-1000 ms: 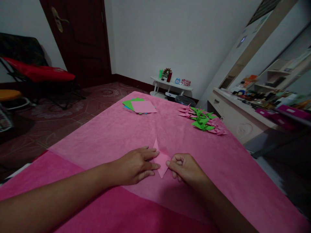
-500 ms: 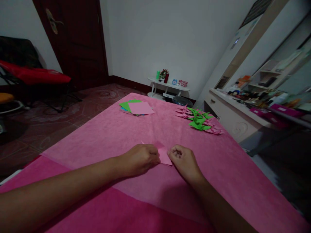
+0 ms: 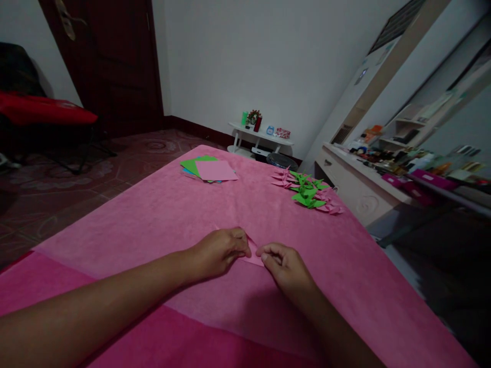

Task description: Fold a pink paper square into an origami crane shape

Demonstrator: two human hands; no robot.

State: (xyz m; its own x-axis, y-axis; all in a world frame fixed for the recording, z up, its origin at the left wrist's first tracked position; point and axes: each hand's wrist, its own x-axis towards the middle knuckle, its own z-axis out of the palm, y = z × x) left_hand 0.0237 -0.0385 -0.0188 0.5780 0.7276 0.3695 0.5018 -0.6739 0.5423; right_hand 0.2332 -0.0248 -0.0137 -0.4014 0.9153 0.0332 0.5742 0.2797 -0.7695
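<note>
A small folded piece of pink paper (image 3: pixel 251 260) lies on the pink cloth between my hands, much of it covered by my fingers. My left hand (image 3: pixel 222 250) is closed, its fingers pressed on the paper's left part. On the other side, my right hand (image 3: pixel 286 263) pinches the right edge of the paper between thumb and forefinger. Beyond my hands lies a stack of square paper sheets (image 3: pixel 217 170), pink on top with green and blue below. Farther right sits a group of folded pink and green paper cranes (image 3: pixel 309 194).
The pink cloth (image 3: pixel 153 214) covers the table. A white dresser (image 3: pixel 356 189) crowded with bottles and boxes stands to the right. Behind the table is a small white stand (image 3: pixel 261 135). A red folding chair (image 3: pixel 46 110) stands at the left near a dark door (image 3: pixel 111 61).
My right thumb and forefinger have come in closer to my left hand at the paper. Less of the paper's surface shows between my hands. The whole view has shifted slightly.
</note>
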